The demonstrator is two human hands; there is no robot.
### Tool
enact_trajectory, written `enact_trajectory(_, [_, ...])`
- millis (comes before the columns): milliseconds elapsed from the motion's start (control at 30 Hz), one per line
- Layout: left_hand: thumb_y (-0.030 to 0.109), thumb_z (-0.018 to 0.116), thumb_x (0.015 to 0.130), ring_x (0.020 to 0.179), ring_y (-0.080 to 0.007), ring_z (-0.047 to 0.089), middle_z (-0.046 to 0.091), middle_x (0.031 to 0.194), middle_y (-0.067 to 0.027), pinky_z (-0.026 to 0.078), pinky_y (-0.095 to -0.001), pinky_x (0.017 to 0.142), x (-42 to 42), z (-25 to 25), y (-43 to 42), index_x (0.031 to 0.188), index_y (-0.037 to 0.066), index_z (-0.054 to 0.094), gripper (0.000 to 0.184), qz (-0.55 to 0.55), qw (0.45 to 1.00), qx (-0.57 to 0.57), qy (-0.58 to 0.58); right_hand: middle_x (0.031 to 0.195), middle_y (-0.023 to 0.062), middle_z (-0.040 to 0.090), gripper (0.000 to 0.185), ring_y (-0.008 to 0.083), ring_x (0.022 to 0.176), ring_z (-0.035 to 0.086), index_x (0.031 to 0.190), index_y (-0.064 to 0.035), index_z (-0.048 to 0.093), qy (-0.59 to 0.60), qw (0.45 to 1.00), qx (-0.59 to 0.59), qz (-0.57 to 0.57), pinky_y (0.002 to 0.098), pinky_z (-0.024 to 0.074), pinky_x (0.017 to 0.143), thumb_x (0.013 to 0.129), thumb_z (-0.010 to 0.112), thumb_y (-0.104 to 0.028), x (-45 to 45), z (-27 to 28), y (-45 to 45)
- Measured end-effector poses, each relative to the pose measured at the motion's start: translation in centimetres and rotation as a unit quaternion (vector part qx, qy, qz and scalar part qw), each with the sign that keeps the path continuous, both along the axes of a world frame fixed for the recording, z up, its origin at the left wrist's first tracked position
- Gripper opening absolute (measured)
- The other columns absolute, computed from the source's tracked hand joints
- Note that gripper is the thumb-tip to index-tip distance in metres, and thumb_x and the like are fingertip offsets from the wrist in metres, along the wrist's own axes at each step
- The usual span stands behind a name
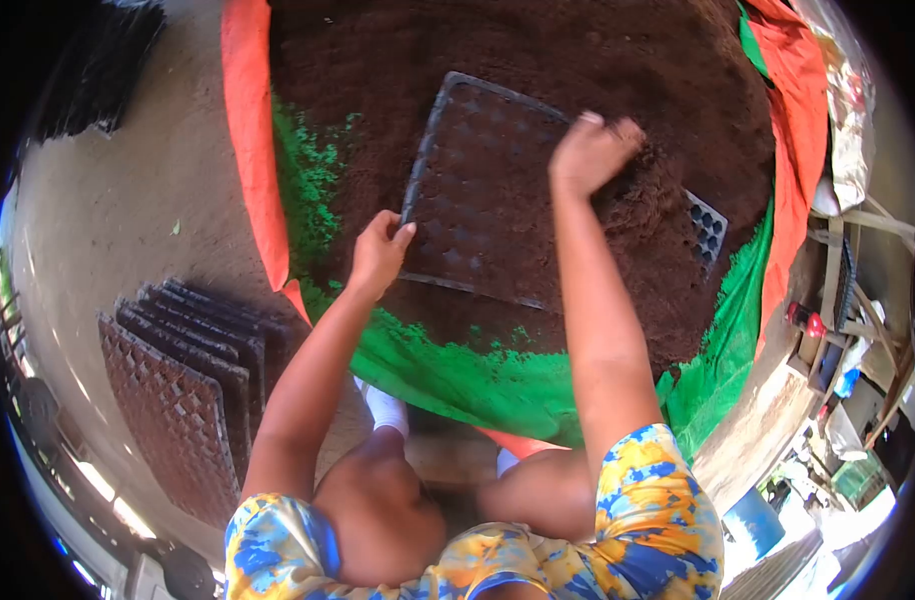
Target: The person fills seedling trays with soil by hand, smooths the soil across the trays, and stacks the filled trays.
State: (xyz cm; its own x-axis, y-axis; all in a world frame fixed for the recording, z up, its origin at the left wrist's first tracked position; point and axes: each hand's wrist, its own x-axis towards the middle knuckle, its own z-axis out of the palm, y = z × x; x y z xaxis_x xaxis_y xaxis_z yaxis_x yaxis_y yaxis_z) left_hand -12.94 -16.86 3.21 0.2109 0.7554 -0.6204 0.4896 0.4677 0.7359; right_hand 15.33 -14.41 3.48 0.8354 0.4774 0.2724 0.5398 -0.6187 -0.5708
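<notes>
A dark seedling tray (456,250), its cells largely covered with dark brown soil, lies tilted on a heap of the same soil (378,60). My left hand (380,255) is closed on the tray's left edge, thumb and fingers pinching the rim. Over the tray's upper right corner is my right hand (596,155), its fingers bent and smeared by motion. Loose soil (646,205) is piled just right of that hand, hiding the tray's right side. Beyond the pile, part of another tray (708,225) with open cells pokes out of the soil.
Green sheeting (478,375) and orange sheeting (248,130) border the soil. Several soil-covered trays (173,400) lean together on the floor at left; a dark stack (98,70) stands farther back. Wooden framing (833,290) and a blue container (753,520) are at right.
</notes>
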Motion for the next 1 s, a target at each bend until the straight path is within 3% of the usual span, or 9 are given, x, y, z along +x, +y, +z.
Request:
enact_trajectory(133, [0.018, 0.062, 0.081, 0.057, -0.0090, 0.041, 0.046, 0.060, -0.0010, 0.036, -0.0270, 0.052, -1.6, 0.4, -1.5, 0.083, 0.004, 0.052, 0.017, -0.033, 0.997, 0.069, 0.020, 0.139, 0.0260, 0.019, 0.071, 0.0394, 0.130, 0.017, 0.131, 0.0038, 0.026, -0.003, 0.934, -0.103, 0.341, 0.0470, 0.0155, 0.106, 0.082, 0.050, -0.041, -9.3, 1.3, 0.8])
enact_trajectory(233, [0.015, 0.061, 0.082, 0.059, -0.0059, 0.038, 0.046, 0.065, 0.0033, 0.033, -0.0236, 0.052, -4.2, -1.0, -3.4, 0.078, 0.003, 0.051, 0.016, -0.001, 0.999, 0.037, -0.006, 0.144, 0.0192, 0.011, 0.078, 0.0319, 0.134, 0.007, 0.137, 0.0006, 0.015, -0.020, 0.902, -0.185, 0.389, 0.0441, 0.0087, 0.108, 0.085, 0.041, -0.051, -8.6, -1.8, -0.9])
enact_trajectory(367, [0.017, 0.061, 0.082, 0.062, -0.0052, 0.041, 0.050, 0.069, 0.0033, 0.035, -0.0215, 0.056, -5.4, -2.7, -3.8, 0.086, 0.003, 0.056, 0.015, 0.001, 1.000, 0.020, -0.017, 0.144, 0.0206, 0.006, 0.072, 0.0289, 0.135, 0.007, 0.137, 0.0027, 0.013, -0.031, 0.939, -0.161, 0.303, 0.0392, 0.0089, 0.108, 0.087, 0.048, -0.035, 1.8, -3.3, -7.5])
enact_trajectory(433, [0.018, 0.061, 0.083, 0.063, -0.0053, 0.043, 0.051, 0.070, 0.0031, 0.036, -0.0210, 0.058, -5.2, -1.8, -3.1, 0.091, 0.003, 0.058, 0.017, 0.012, 1.000, 0.022, 0.003, 0.143, 0.0194, 0.017, 0.063, 0.0249, 0.133, 0.016, 0.138, -0.0015, 0.015, 0.323, 0.936, -0.054, 0.129, 0.0324, 0.0138, 0.108, 0.089, 0.046, -0.028, 8.2, -3.2, -12.0])
enact_trajectory(633, [0.022, 0.056, 0.086, 0.068, -0.0069, 0.047, 0.054, 0.077, 0.0014, 0.039, -0.0212, 0.064, -4.2, 1.0, -1.0, 0.097, 0.001, 0.058, 0.024, 0.080, 0.994, 0.070, -0.008, 0.094, 0.0209, 0.049, 0.023, 0.0322, 0.084, 0.051, 0.097, 0.0022, 0.045, -0.025, 0.996, -0.080, -0.032, 0.0425, 0.0388, 0.079, 0.078, 0.049, -0.010, 6.2, 4.3, -10.2])
enact_trajectory(667, [0.021, 0.055, 0.087, 0.074, -0.0081, 0.048, 0.054, 0.085, -0.0005, 0.040, -0.0221, 0.069, -3.9, 1.3, -0.8, 0.101, 0.001, 0.057, 0.025, 0.079, 0.993, 0.087, -0.019, 0.083, 0.0187, 0.045, 0.016, 0.0353, 0.075, 0.047, 0.085, 0.0008, 0.041, 0.047, 0.994, 0.001, 0.095, 0.0444, 0.0365, 0.071, 0.072, 0.049, -0.006, 1.7, 4.8, -8.3])
enact_trajectory(733, [0.024, 0.055, 0.087, 0.075, -0.0062, 0.048, 0.053, 0.086, 0.0023, 0.037, -0.0205, 0.066, -3.1, 1.8, -0.6, 0.103, 0.006, 0.056, 0.025, 0.105, 0.987, 0.120, -0.033, 0.099, 0.0211, 0.046, 0.033, 0.0368, 0.094, 0.046, 0.097, 0.0003, 0.045, 0.010, 0.939, -0.009, 0.344, 0.0468, 0.0360, 0.080, 0.070, 0.059, -0.013, -7.8, 4.4, -6.7])
enact_trajectory(800, [0.026, 0.054, 0.087, 0.077, -0.0062, 0.048, 0.052, 0.090, 0.0032, 0.036, -0.0206, 0.066, -2.9, 1.8, -0.5, 0.107, 0.009, 0.055, 0.026, 0.130, 0.981, 0.131, -0.051, 0.140, 0.0218, 0.018, 0.085, 0.0353, 0.131, 0.018, 0.133, 0.0016, 0.022, 0.121, 0.828, -0.149, 0.527, 0.0448, 0.0191, 0.106, 0.073, 0.061, -0.045, -15.3, 2.8, -7.6])
enact_trajectory(1000, [0.027, 0.055, 0.086, 0.078, -0.0060, 0.050, 0.054, 0.091, 0.0028, 0.036, -0.0204, 0.066, -3.4, 2.2, -1.1, 0.106, 0.009, 0.056, 0.027, 0.126, 0.985, 0.104, -0.047, 0.143, 0.0184, 0.014, 0.078, 0.0310, 0.134, 0.011, 0.137, 0.0001, 0.015, 0.109, 0.841, -0.163, 0.504, 0.0398, 0.0136, 0.108, 0.083, 0.053, -0.040, -7.7, -1.5, -13.1])
